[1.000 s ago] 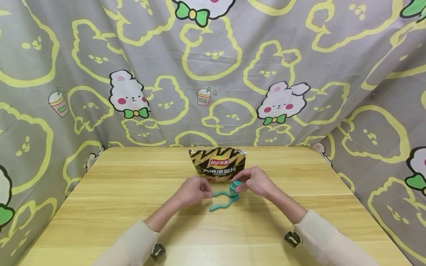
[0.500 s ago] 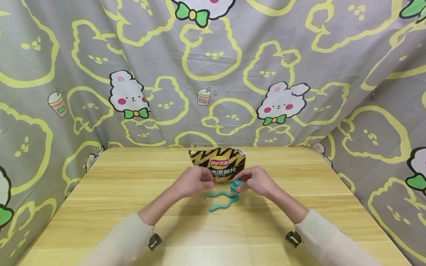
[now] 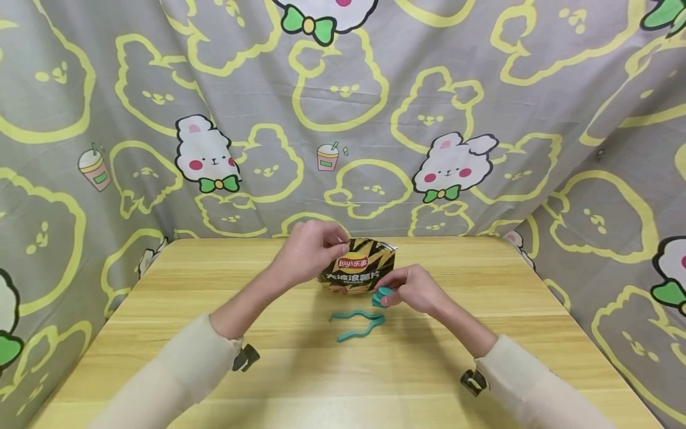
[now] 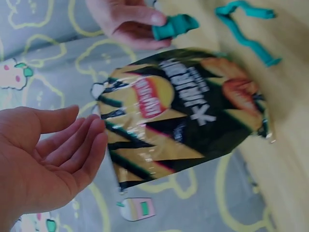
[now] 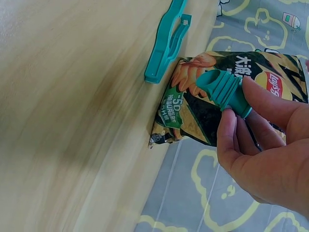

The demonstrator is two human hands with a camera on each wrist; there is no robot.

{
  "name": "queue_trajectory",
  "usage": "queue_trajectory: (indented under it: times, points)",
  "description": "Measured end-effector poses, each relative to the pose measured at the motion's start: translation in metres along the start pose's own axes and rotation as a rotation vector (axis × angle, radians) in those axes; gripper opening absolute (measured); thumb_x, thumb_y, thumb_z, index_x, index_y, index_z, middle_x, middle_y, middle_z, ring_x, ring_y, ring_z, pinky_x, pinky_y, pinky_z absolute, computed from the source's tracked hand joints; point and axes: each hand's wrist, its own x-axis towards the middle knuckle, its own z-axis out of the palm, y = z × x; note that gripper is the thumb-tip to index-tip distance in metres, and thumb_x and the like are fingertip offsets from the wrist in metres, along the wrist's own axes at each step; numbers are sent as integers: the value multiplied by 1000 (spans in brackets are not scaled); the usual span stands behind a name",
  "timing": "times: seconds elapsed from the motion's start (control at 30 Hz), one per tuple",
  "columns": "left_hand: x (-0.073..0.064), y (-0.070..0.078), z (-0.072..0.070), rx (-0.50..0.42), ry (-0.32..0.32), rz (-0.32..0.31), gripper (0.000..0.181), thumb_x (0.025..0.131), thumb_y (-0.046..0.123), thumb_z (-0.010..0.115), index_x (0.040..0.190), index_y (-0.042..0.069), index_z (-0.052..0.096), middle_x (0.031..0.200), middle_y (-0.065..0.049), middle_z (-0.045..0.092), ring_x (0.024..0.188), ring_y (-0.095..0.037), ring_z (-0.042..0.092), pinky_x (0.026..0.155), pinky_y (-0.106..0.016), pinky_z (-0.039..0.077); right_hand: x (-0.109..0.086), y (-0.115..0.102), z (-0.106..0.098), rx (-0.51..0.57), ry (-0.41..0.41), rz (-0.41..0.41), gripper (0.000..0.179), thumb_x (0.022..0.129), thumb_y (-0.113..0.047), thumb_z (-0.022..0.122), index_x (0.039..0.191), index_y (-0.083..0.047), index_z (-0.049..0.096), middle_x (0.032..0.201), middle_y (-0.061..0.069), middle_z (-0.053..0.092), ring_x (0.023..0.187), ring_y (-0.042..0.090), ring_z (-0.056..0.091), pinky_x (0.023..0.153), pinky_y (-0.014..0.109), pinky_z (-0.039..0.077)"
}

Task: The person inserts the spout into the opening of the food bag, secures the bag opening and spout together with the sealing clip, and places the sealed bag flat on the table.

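A black-and-gold Lay's potato chip bag [image 3: 356,265] stands upright on the table. My left hand [image 3: 313,250] is at its upper left corner. In the left wrist view the fingers of this hand [image 4: 53,154] are loosely bent, the tips beside the bag's top edge; whether they touch it I cannot tell. My right hand [image 3: 415,290] pinches a teal screw-top spout piece [image 5: 224,89] between thumb and fingers, in front of the bag's lower right. A teal bag clip [image 3: 360,325], spread into a V, lies on the table nearer to me.
The wooden table [image 3: 214,369] carries the bag and clip. Behind it and at both sides hangs a grey curtain [image 3: 257,89] with yellow cartoon outlines. Each forearm wears a black wrist mount, one of them a mount [image 3: 473,382] under the right sleeve.
My left hand has left the clip's end, risen and moved away from me to the bag's upper left corner. The right hand stays almost in place with the spout piece.
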Motion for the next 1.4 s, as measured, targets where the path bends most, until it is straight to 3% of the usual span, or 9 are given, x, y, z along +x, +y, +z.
queue_trajectory:
  times: [0.27, 0.37, 0.53, 0.67, 0.83, 0.97, 1.4]
  points:
    - [19, 11, -5, 33, 156, 25, 7, 94, 18, 74, 94, 11, 77, 84, 0, 76, 77, -14, 72, 74, -32, 59, 0, 0, -1, 16, -2, 2, 22, 81, -7, 83, 102, -4, 79, 86, 4, 76, 77, 14, 67, 72, 33, 55]
    - [24, 8, -2, 44, 141, -4, 10, 94, 20, 75, 98, 11, 77, 86, -1, 77, 80, -15, 73, 74, -33, 59, 1, 0, -1, 19, -1, 4, 22, 81, -7, 82, 103, -4, 79, 86, 4, 76, 77, 14, 67, 72, 33, 55]
    - [28, 1, 8, 49, 55, -57, 20, 91, 18, 78, 108, 9, 77, 90, -4, 79, 82, -16, 75, 72, -32, 60, 1, 0, -2, 14, -2, 3, 22, 81, -7, 82, 103, -4, 79, 86, 4, 77, 77, 14, 67, 73, 34, 55]
    - [28, -5, 15, 37, 22, -47, 15, 89, 14, 79, 103, 8, 79, 89, -4, 79, 81, -16, 75, 72, -31, 60, 2, 0, -3, 12, -3, -5, 21, 81, -6, 82, 102, -5, 79, 86, 5, 77, 77, 14, 69, 75, 37, 56]
    - [29, -8, 22, 63, 45, 26, 4, 88, 10, 79, 91, 10, 81, 87, -3, 79, 80, -15, 75, 73, -31, 60, 2, -2, -7, -13, 7, -8, 23, 80, -7, 83, 103, -5, 79, 87, 4, 77, 78, 13, 68, 76, 38, 56]
    - [30, -10, 27, 68, 76, 67, 5, 88, 6, 78, 87, 9, 82, 85, -3, 79, 77, -16, 75, 71, -30, 60, 2, -5, -13, -37, 21, -6, 24, 80, -8, 84, 103, -5, 79, 87, 3, 76, 78, 13, 67, 74, 34, 55]
    - [32, -9, 33, 87, 103, 86, 7, 87, 2, 77, 84, 8, 81, 82, -4, 78, 75, -16, 74, 70, -30, 61, 2, -25, -45, -103, 44, -18, 24, 81, -10, 84, 104, -7, 79, 94, 4, 77, 84, 15, 68, 78, 33, 56]
